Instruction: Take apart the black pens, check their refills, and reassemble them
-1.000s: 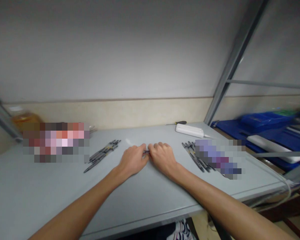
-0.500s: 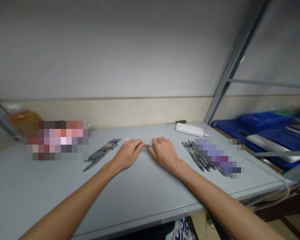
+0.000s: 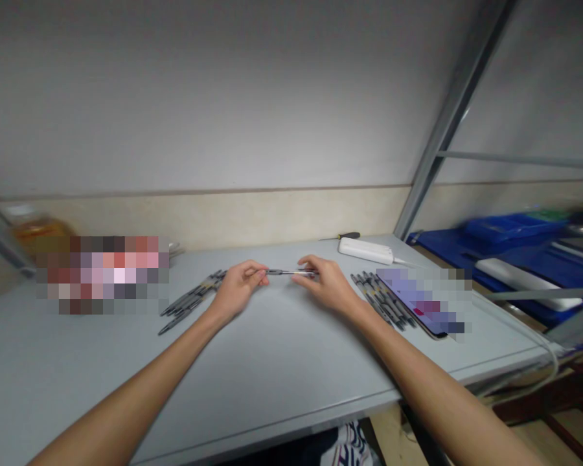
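Dead ahead at twelve o'clock, I have a slim pen [image 3: 286, 272] spanning the gap over the surface [image 3: 252, 369]: my left hand [image 3: 260, 274] pinches one end, and my right hand [image 3: 307, 272] half-curls about the other, how firmly I can't tell. A left bunch of pens [image 3: 192, 295] lies at eleven o'clock, a right bunch [image 3: 387, 304] at one. I'd call this step two-handed pen handling; the next move calls for steady alignment.

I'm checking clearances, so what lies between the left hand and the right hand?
A slim pen-like piece spans the gap from the left hand to the right hand, as the head view shows.
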{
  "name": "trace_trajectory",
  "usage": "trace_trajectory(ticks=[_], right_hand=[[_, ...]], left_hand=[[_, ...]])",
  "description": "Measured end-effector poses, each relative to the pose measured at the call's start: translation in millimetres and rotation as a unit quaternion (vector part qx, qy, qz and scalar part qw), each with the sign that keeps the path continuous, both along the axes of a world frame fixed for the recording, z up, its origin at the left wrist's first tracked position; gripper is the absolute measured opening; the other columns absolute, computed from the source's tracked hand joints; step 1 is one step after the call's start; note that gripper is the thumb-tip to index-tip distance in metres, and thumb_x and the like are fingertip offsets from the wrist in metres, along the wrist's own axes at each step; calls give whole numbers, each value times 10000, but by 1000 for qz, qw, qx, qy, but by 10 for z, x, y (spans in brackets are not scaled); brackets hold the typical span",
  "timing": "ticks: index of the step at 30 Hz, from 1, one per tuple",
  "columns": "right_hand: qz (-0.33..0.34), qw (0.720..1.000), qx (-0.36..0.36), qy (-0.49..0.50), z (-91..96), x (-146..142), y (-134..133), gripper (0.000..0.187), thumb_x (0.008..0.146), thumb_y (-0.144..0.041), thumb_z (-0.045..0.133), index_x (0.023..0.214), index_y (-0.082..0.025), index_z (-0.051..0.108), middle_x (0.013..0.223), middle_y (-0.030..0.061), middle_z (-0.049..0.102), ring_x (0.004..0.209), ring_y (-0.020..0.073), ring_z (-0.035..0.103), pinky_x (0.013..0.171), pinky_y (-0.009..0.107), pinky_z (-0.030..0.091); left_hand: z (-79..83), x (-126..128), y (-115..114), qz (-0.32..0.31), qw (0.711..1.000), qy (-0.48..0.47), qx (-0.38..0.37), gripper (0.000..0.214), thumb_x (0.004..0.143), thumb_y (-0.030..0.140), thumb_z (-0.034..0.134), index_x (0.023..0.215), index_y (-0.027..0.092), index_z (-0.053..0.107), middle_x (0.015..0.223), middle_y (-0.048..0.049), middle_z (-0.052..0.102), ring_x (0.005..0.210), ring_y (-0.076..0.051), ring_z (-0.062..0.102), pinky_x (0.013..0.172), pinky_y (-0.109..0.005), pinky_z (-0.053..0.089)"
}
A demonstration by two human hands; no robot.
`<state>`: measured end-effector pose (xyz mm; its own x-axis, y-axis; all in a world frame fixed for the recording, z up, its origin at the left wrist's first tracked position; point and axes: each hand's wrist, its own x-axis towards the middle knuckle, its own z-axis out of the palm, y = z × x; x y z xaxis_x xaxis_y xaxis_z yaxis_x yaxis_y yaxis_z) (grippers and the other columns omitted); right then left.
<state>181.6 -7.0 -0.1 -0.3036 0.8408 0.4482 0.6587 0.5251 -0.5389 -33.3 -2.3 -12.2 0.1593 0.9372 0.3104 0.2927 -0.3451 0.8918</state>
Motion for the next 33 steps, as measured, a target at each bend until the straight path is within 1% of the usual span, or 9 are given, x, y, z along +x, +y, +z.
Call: trace_trajectory(ticks=[4, 7, 10, 14, 16, 18, 21, 27, 33], right_hand=[[13, 994, -97, 39, 51, 62, 41, 408, 856, -432, 423, 698, -117, 628, 571, 6, 553, 530, 104, 455, 548, 228, 322], [57, 984, -116, 123, 47, 85, 84, 293, 767, -395, 558, 835, -115, 613, 709, 12, 588, 549, 87, 469, 535, 208, 342], [71, 969, -138, 190, 35, 90, 106, 408, 689, -384, 640, 998, -127, 570, 829, 31, 601, 598, 90, 518, 567, 208, 389], [55, 964, -191, 177, 42, 93, 102, 394, 792, -476, 485, 737, -104, 602, 604, 12, 562, 534, 97, 494, 562, 229, 394], [62, 963, -188, 182, 47, 98, 104, 371, 780, -463, 506, 699, -111, 594, 598, 9, 558, 553, 100, 497, 565, 228, 399], [71, 961, -173, 205, 46, 104, 111, 314, 712, -416, 601, 826, -124, 603, 711, 20, 592, 615, 107, 527, 579, 227, 417], [58, 953, -179, 239, 46, 106, 115, 455, 649, -379, 665, 1025, -148, 553, 816, 32, 603, 617, 107, 546, 563, 232, 433], [60, 935, -213, 277, 67, 89, 96, 313, 672, -382, 635, 813, -107, 589, 561, -18, 552, 495, 85, 476, 529, 234, 388], [58, 922, -191, 332, 93, 80, 81, 305, 618, -316, 692, 829, -114, 606, 579, -20, 572, 544, 96, 515, 592, 250, 410]], left_hand=[[-2, -32, 35, 3, 999, -50, -12, 290, 710, 408, 590, 814, 138, 608, 648, -20, 630, 646, -135, 568, 670, -257, 417], [21, -28, 31, 11, 997, -68, -21, 275, 699, 388, 605, 801, 133, 604, 632, -16, 625, 628, -128, 561, 659, -256, 421], [44, -15, 18, 14, 997, -77, -20, 272, 691, 383, 612, 794, 132, 603, 626, -14, 624, 613, -123, 554, 646, -252, 419], [37, -19, 21, 14, 997, -77, -20, 290, 687, 404, 615, 791, 133, 606, 633, -18, 625, 618, -128, 558, 651, -258, 422], [21, -27, 30, 13, 997, -78, -19, 301, 689, 413, 616, 798, 132, 611, 638, -20, 629, 622, -129, 563, 653, -259, 423], [9, -33, 38, 12, 996, -83, -20, 300, 687, 412, 621, 796, 133, 615, 635, -19, 633, 616, -126, 564, 649, -256, 422], [8, -39, 40, 13, 996, -91, -20, 293, 685, 406, 626, 791, 133, 615, 621, -15, 629, 604, -122, 556, 641, -253, 421], [14, -52, 40, 14, 997, -75, -10, 302, 716, 431, 593, 797, 140, 601, 636, -13, 617, 621, -126, 545, 644, -245, 414], [46, -41, 18, 55, 998, 34, 22, 427, 810, 488, 430, 535, 173, 515, 539, 2, 543, 578, -128, 506, 598, -230, 363]])
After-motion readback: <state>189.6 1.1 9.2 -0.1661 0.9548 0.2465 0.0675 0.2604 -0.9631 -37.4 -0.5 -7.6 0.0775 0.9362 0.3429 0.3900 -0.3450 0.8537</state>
